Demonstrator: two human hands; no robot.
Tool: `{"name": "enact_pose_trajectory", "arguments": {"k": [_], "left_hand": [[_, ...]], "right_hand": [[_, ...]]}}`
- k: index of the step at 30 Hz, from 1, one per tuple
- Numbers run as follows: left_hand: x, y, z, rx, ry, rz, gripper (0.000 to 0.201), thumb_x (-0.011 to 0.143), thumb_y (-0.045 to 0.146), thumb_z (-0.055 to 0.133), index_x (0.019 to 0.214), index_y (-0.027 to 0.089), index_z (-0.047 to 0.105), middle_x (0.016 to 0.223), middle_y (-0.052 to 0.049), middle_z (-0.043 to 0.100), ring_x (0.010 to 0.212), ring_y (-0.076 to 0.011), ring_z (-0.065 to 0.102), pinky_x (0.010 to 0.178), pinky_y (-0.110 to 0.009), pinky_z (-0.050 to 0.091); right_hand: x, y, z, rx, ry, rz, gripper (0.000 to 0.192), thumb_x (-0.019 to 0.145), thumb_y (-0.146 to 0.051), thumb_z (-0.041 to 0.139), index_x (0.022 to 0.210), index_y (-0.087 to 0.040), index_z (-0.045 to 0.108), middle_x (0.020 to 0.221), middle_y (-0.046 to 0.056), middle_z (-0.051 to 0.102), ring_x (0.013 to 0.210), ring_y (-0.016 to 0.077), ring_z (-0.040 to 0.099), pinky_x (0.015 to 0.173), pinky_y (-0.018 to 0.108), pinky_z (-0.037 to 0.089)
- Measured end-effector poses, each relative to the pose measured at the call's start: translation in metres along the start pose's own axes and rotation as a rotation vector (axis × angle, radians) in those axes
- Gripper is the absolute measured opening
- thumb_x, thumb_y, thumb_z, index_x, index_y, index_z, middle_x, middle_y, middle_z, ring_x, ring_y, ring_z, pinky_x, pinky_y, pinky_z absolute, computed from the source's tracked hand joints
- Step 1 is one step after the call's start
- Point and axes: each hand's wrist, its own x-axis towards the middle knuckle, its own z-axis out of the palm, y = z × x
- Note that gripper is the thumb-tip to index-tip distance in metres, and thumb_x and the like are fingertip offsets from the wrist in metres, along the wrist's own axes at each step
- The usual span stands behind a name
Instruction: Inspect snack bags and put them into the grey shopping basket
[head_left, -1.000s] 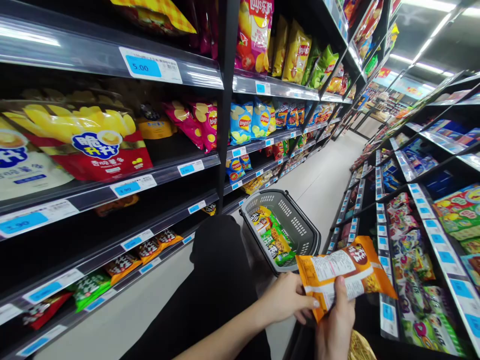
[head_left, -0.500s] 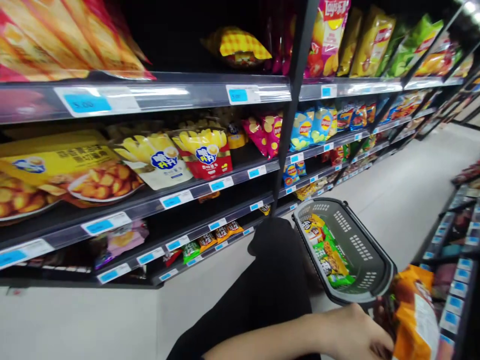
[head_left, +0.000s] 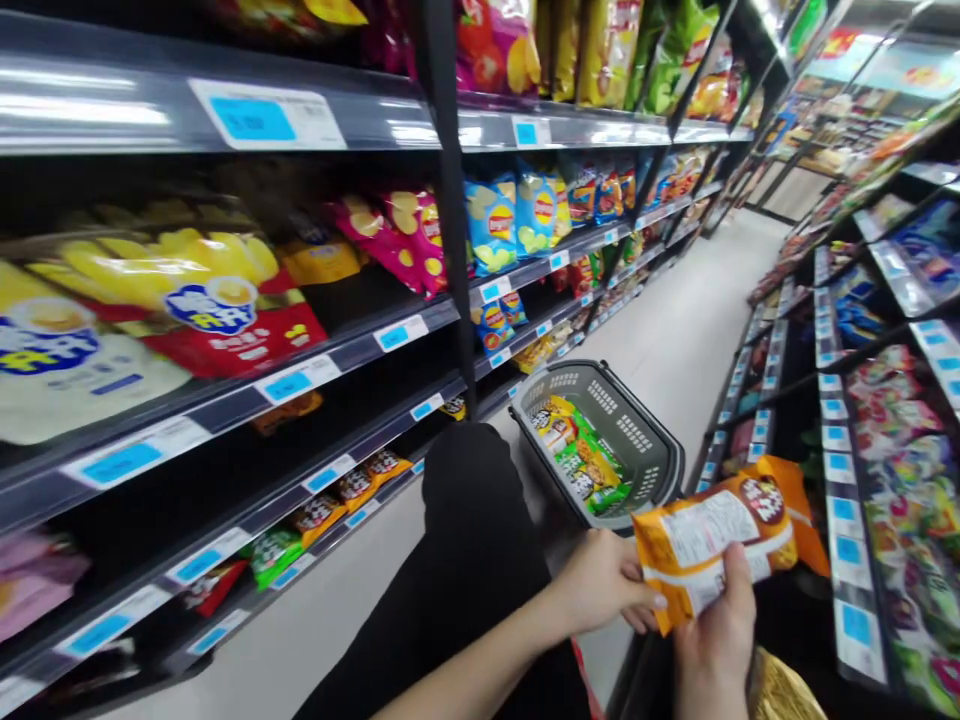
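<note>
We hold an orange snack packet [head_left: 720, 535] w/ both hands, low in view at abt 5 o'clock. Left hand [head_left: 604, 580] grips its left edge, fingers curled under; right hand [head_left: 716, 640] comes up from below, thumb pressed on the white label side. Packet lies roughly level, back side w/ printed text facing us.

Just past the packet, at abt 12 o'clock from it, a grey shopping basket [head_left: 645, 440] sits beside our black-clad knee [head_left: 472, 520]. Inside the basket: several snack bags [head_left: 581, 450], green, yellow & orange, piled along its left side.

At 9 o'clock, the left shelf unit [head_left: 225, 120] runs down the aisle w/ blue price tags [head_left: 251, 118] on its rails. Yellow-red chip bags [head_left: 187, 300] lie on the middle shelf, pink bags [head_left: 397, 235] & blue Lay's bags [head_left: 514, 215] further along. Small orange & green packets [head_left: 330, 500] line the bottom shelf.

At 3 o'clock, the right shelf unit [head_left: 847, 470] carries colourful candy bags [head_left: 907, 480]. Pale floor [head_left: 675, 350] stretches away btw the two units.
</note>
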Motion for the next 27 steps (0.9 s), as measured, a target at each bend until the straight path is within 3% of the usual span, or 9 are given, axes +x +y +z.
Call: {"name": "enact_pose_trajectory", "arguments": {"k": [2,5,7,10,14,16,19,24,27], "left_hand": [[-0.001,0.003,0.005,0.201,0.043,0.036,0.027,0.075,0.029,0.060,0.090,0.009,0.068,0.076,-0.010,0.069,0.063,-0.0175,0.064,0.061,-0.029,0.052],[-0.016,0.019,0.008,0.735,0.128,0.260,0.024,0.083,0.030,0.051,0.082,0.013,0.068,0.077,-0.010,0.070,0.071,-0.0209,0.065,0.070,-0.032,0.049],[-0.034,0.036,0.000,0.937,0.141,0.392,0.026,0.087,0.031,0.045,0.087,0.016,0.066,0.081,-0.008,0.070,0.075,-0.0213,0.065,0.074,-0.031,0.047],[-0.063,0.066,-0.037,0.904,0.378,0.450,0.027,0.088,0.033,0.043,0.090,0.020,0.066,0.087,-0.005,0.070,0.081,-0.0186,0.064,0.076,-0.028,0.045],[-0.083,0.081,-0.121,0.590,0.829,0.226,0.030,0.081,0.043,0.050,0.077,0.018,0.065,0.072,-0.003,0.068,0.069,-0.0182,0.063,0.067,-0.027,0.046],[-0.085,0.064,-0.166,0.477,0.820,0.043,0.036,0.079,0.049,0.049,0.070,0.017,0.062,0.059,-0.002,0.064,0.058,-0.0158,0.058,0.058,-0.024,0.044],[-0.088,0.013,-0.227,0.397,0.734,-0.221,0.032,0.071,0.047,0.059,0.066,0.015,0.058,0.056,-0.001,0.061,0.049,-0.0118,0.050,0.048,-0.020,0.038],[-0.086,-0.084,-0.311,0.061,1.055,-0.409,0.019,0.072,0.032,0.059,0.080,0.015,0.055,0.067,0.000,0.063,0.053,-0.0109,0.054,0.051,-0.020,0.043],[-0.073,-0.118,-0.350,0.155,1.189,-0.509,0.012,0.078,0.022,0.053,0.086,0.013,0.051,0.069,0.000,0.062,0.059,-0.0117,0.057,0.055,-0.021,0.045]], "right_hand": [[0.009,0.003,-0.002,-0.008,-0.015,-0.068,0.060,0.070,-0.041,0.065,0.124,-0.019,0.050,0.120,0.004,0.058,0.101,0.0188,0.059,0.090,0.035,0.047],[0.035,0.010,-0.010,0.012,-0.010,-0.091,0.058,0.070,-0.040,0.065,0.122,-0.020,0.050,0.122,0.003,0.057,0.107,0.0172,0.056,0.096,0.032,0.042],[0.059,0.021,-0.015,0.023,-0.004,-0.080,0.061,0.066,-0.036,0.069,0.123,-0.020,0.050,0.123,0.003,0.056,0.110,0.0176,0.055,0.097,0.033,0.042],[0.097,0.045,-0.019,-0.005,0.000,-0.027,0.069,0.060,-0.031,0.073,0.123,-0.019,0.050,0.123,0.006,0.056,0.111,0.0213,0.054,0.095,0.038,0.043],[0.143,0.086,-0.019,-0.001,0.035,0.091,0.073,0.052,-0.026,0.076,0.120,-0.018,0.051,0.123,0.008,0.055,0.111,0.0247,0.053,0.094,0.042,0.044],[0.160,0.109,-0.014,-0.002,0.034,0.154,0.071,0.050,-0.024,0.077,0.117,-0.018,0.053,0.120,0.007,0.057,0.108,0.0240,0.056,0.092,0.040,0.046],[0.179,0.148,0.000,-0.028,0.012,0.254,0.064,0.050,-0.023,0.076,0.110,-0.016,0.055,0.107,0.007,0.063,0.097,0.0238,0.061,0.086,0.041,0.050],[0.208,0.226,0.039,-0.088,-0.001,0.372,0.055,0.054,-0.022,0.072,0.105,-0.016,0.055,0.092,0.004,0.067,0.088,0.0231,0.064,0.080,0.042,0.052],[0.231,0.278,0.063,-0.160,0.005,0.401,0.051,0.055,-0.018,0.070,0.103,-0.015,0.053,0.085,0.002,0.067,0.086,0.0216,0.064,0.081,0.041,0.052]]}}
